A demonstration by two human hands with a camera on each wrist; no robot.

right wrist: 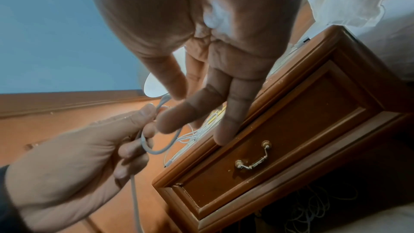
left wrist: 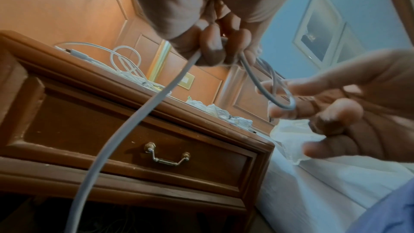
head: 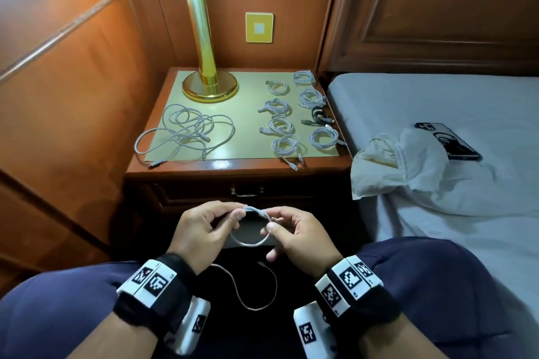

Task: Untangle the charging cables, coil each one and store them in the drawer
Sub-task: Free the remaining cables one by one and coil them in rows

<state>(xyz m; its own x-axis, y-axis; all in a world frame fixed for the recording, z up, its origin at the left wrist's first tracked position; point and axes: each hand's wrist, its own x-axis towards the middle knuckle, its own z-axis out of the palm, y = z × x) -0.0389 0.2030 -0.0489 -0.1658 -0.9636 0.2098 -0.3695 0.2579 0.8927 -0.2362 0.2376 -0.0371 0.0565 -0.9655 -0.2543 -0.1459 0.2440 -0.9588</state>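
Observation:
A white charging cable (head: pixel 250 243) is partly wound into a small loop held over my lap. My left hand (head: pixel 237 217) pinches the loop's top between thumb and forefinger. My right hand (head: pixel 272 220) pinches the same loop from the right, its other fingers spread. The cable's loose tail (head: pixel 248 291) hangs down between my knees. In the left wrist view the cable (left wrist: pixel 139 112) runs from my left hand (left wrist: pixel 212 50) toward the camera. A tangled pile of white cables (head: pixel 183 131) lies on the nightstand's left. Several coiled cables (head: pixel 291 116) lie on its right. The drawer (head: pixel 246 198) is closed.
A brass lamp (head: pixel 208 84) stands at the back of the nightstand (head: pixel 233 165). The drawer's brass handle (left wrist: pixel 167 157) hangs in front of my hands. To the right, a bed (head: pixel 437 96) carries a phone (head: pixel 449 140) and a crumpled white cloth (head: pixel 408 169).

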